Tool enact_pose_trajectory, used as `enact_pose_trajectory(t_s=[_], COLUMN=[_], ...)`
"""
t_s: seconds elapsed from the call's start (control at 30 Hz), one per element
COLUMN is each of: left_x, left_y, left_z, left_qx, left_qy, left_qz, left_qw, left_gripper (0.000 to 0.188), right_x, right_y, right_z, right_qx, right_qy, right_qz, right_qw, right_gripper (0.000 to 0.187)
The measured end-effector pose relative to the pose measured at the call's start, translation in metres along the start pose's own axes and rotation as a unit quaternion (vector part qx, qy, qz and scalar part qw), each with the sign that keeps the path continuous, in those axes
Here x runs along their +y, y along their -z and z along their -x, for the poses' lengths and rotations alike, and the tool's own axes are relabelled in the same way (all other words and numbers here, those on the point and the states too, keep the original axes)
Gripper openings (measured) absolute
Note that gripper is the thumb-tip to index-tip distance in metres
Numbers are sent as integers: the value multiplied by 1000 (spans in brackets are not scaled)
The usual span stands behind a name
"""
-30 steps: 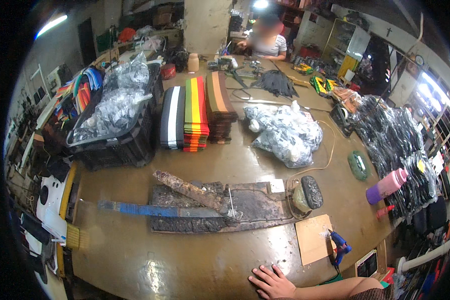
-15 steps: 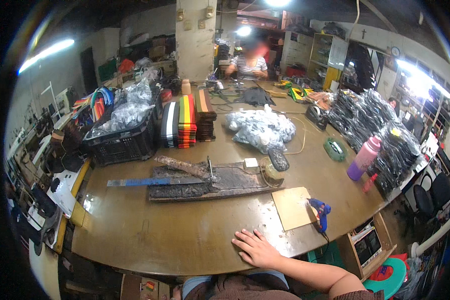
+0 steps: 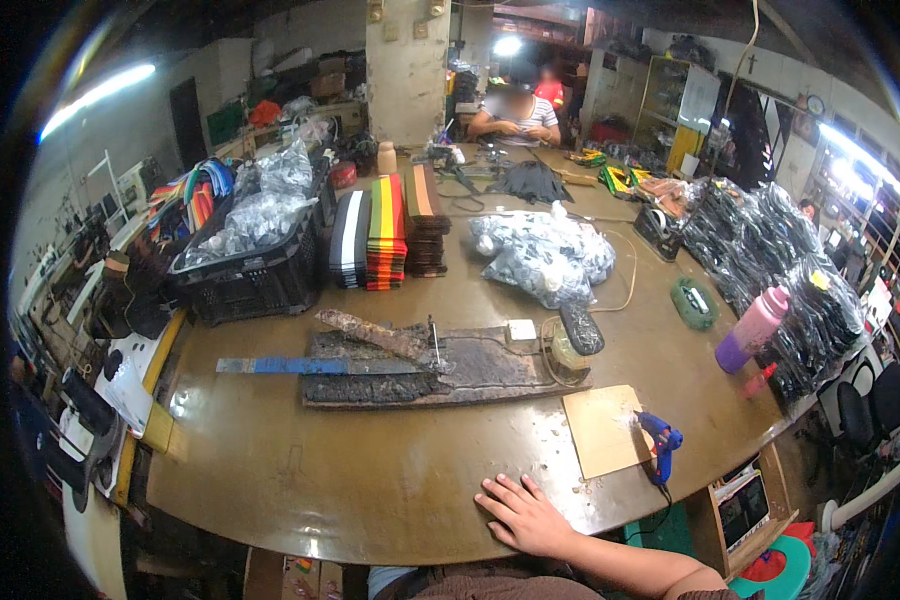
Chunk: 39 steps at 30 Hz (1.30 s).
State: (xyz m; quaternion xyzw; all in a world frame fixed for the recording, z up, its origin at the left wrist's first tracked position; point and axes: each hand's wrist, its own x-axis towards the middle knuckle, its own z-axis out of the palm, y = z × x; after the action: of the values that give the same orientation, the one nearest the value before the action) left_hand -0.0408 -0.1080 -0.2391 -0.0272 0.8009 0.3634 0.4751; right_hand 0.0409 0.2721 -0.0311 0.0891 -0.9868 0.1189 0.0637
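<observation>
My right hand (image 3: 530, 515) lies palm down on the brown tabletop (image 3: 350, 480) at its front edge, fingers spread, holding nothing. Nearest to it, on the right, is a tan rectangular board (image 3: 602, 432). A blue glue gun (image 3: 662, 440) sits at that board's right edge, its dark cord running over the table's front edge. Farther in lies a dark, rough, worn board (image 3: 480, 375). Across it rest a blue strip (image 3: 295, 366) and a crusty brown bar (image 3: 370, 333); a thin metal rod (image 3: 434, 342) stands up there. My left hand is out of sight.
A black crate (image 3: 255, 290) of plastic-wrapped goods stands at left, beside striped strap stacks (image 3: 386, 235). Clear bags (image 3: 545, 255) lie mid-table. At right are a pink-purple bottle (image 3: 753, 330), wrapped black goods (image 3: 770, 240) and an open drawer (image 3: 745, 510). A person (image 3: 515, 120) sits across the table.
My view has shifted slightly, moving the table's things in the picture. My right hand stays flat on the table. Across the table, the seated person's head and arms have moved.
</observation>
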Motion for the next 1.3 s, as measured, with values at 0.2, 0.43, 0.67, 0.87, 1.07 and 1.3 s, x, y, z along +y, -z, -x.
enact_pose_trajectory(t_s=[0.2,0.43,0.67,0.87,1.07,1.3], left_x=[129,364,428,402,384,366], left_y=[41,134,55,1,-46,-100], left_z=[116,234,196,146,111,102], left_qx=[-255,-9,-143,-250,-247,-325], left_qy=[-118,-446,-626,-584,-614,-641], left_qz=[-399,-423,-377,-286,-299,-319], left_qw=[873,789,668,718,688,618], left_gripper=[35,42,41,41,43,49], right_x=[2,12,-57,-52,-59,-76], right_y=[3,0,-43,-63,-58,-66], right_z=[-3,-65,-110,-92,-95,-105], right_qx=[-14,27,-19,-9,-44,-83], right_qy=[2,162,310,269,275,296], right_qz=[-7,-255,-400,-281,-226,-169], right_qw=[1000,953,862,921,933,936], right_gripper=[47,32,38,44,45,47])
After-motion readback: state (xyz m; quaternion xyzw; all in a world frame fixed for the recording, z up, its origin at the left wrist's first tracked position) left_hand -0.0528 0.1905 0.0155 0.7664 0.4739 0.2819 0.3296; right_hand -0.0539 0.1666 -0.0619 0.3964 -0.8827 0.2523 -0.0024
